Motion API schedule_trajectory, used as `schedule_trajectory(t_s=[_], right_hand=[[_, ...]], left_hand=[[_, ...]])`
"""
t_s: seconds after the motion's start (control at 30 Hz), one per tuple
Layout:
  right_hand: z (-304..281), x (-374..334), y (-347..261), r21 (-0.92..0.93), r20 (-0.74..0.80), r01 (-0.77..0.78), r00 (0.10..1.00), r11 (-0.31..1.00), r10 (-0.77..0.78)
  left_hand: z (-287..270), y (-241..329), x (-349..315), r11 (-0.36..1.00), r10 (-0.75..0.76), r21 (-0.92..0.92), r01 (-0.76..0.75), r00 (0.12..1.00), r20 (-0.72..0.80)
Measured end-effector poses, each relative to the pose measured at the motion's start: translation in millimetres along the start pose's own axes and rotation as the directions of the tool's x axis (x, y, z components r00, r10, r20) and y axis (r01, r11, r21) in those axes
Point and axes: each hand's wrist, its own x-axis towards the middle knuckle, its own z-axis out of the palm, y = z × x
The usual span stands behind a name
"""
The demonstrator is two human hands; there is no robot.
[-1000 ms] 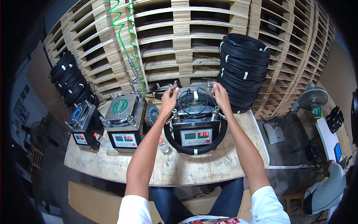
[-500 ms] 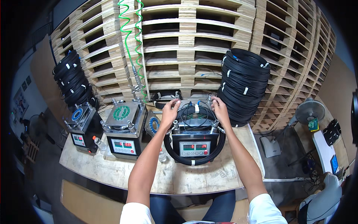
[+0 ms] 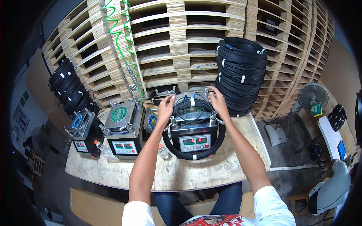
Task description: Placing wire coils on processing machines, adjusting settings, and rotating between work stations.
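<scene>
My left hand (image 3: pixel 166 109) reaches to the back left corner of a black polishing machine (image 3: pixel 211 132), its fingers bent together beside a metal corner post (image 3: pixel 175 91). What lies between those fingertips is hidden. My right hand (image 3: pixel 218 102) is at the back right corner, fingers curled against a metal knob (image 3: pixel 206 90). Between my hands, thin black cable loops with a white tie (image 3: pixel 192 101) lie over the machine's top. A thick black cable coil (image 3: pixel 194 157) hangs around its front, below a lit red display panel (image 3: pixel 195 142).
Two similar machines, one with a green ring fixture (image 3: pixel 119 114) and one with a blue ring (image 3: pixel 76 121), stand to the left. Small clear bottles (image 3: pixel 163 152) stand between machines. A tall stack of black cable coils (image 3: pixel 241 77) rises at the right, before wooden pallets (image 3: pixel 177 49).
The view has shifted, moving the scene slightly. My hands stay at the two back corners, the right fingers shifting a little around the knob. The digits on the display have changed.
</scene>
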Motion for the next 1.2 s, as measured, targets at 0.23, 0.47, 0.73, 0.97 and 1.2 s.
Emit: schedule_trajectory(t_s=[0.23,0.47,0.73,0.97,1.2], right_hand=[[6.4,-0.6,2.9,-0.034,-0.086,-0.003,0.996,0.999,0.000],[1.2,-0.5,5.0,-0.083,-0.065,0.012,0.998,0.996,-0.017],[3.5,-2.6,4.2,-0.028,-0.032,0.009,0.999,1.000,-0.010],[2.9,0.6,5.6,-0.053,-0.075,0.045,0.996,0.998,-0.049],[3.3,-1.3,-0.7,-0.098,-0.059,0.031,0.998,0.995,-0.037]], left_hand=[[-5.5,6.2,-2.5,1.000,-0.008,-0.006,0.009,0.999,0.047],[0.9,18.3,-8.7,0.999,-0.045,-0.017,0.045,0.998,0.034],[-4.2,7.3,-6.3,1.000,-0.009,0.003,0.009,0.999,0.043],[-0.4,4.1,-0.9,0.997,0.008,-0.082,-0.008,1.000,-0.002],[-5.3,7.3,-5.5,1.000,-0.009,0.024,0.008,0.999,0.033]])
